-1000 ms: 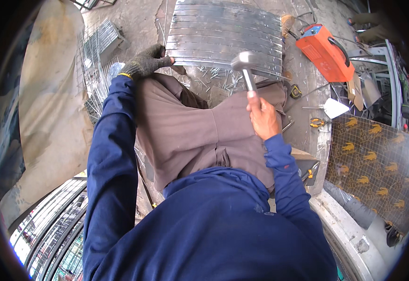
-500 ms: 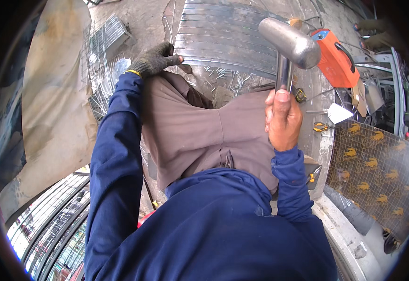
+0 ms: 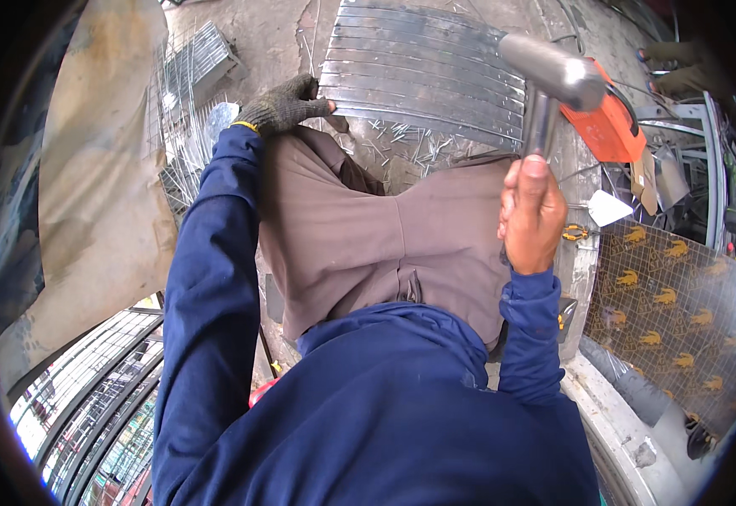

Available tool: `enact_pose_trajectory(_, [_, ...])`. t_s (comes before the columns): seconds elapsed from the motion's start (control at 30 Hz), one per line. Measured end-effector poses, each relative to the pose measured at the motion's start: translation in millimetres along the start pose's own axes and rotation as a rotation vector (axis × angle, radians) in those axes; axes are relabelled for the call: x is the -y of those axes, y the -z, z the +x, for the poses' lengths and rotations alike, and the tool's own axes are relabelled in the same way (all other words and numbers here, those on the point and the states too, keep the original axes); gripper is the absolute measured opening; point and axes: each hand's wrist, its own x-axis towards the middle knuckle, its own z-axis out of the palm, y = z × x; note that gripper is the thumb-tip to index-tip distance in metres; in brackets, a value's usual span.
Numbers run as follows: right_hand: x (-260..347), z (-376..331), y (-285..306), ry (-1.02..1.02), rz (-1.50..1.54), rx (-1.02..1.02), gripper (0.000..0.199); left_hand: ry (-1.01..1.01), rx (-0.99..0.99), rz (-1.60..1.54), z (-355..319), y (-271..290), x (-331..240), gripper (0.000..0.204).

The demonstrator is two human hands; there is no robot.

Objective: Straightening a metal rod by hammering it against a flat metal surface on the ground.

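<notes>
My right hand (image 3: 533, 215), bare, is closed around the shaft of a steel hammer (image 3: 553, 72). Its head is raised over the right side of a grey slatted metal panel (image 3: 418, 76), apart from it as far as I can tell. My left hand (image 3: 283, 108), in a dark knitted glove with the thumb tip bare, rests at the panel's near left corner. Its thumb lies on the edge and the fingers curl by the side; their undersides are hidden. Several short metal rods (image 3: 406, 135) lie scattered on the ground between the panel and my legs.
An orange machine (image 3: 604, 126) stands right of the panel, behind the hammer. Nearby lie a white triangular piece (image 3: 608, 207) and yellow-handled pliers (image 3: 575, 232). A patterned brown sheet (image 3: 663, 312) is at right. Wire mesh and a metal block (image 3: 199, 63) lie at left.
My right hand has moved right with the hammer, whose head now sits farther right and slightly lower. My left hand stays at the panel's corner, with the view shifted slightly.
</notes>
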Motion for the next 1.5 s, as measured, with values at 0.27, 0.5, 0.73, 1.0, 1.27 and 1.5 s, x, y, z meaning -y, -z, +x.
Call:
enact_pose_trajectory(0.27, [-82.0,15.2,-7.0,-0.028,-0.447,0.119,0.049,-0.035,-0.052,0.028,3.7,-4.9,2.9,0.059])
enact_pose_trajectory(0.5, [-28.7,0.1,-12.9,-0.175,-0.282,0.113,0.054,-0.025,-0.029,0.022,6.7,-1.7,13.7,0.060])
enact_pose_trajectory(0.73, [-49.2,8.4,-37.6,0.129,-0.317,0.091,0.055,0.020,0.049,-0.086,5.0,-4.1,2.8,0.066])
enact_pose_trajectory(1.0, [-43.2,10.6,-45.4,-0.091,-0.497,0.169,0.070,-0.002,0.012,0.017,-0.5,5.9,-4.4,0.068])
enact_pose_trajectory(1.27, [-70.8,2.6,-18.0,-0.125,-0.473,0.182,0.070,-0.016,0.016,-0.095,5.4,-7.2,20.0,0.067])
enact_pose_trajectory(1.5, [-64.6,-2.6,12.2,0.060,-0.383,-0.055,0.059,-0.022,0.039,-0.082,1.0,-2.4,-0.5,0.072])
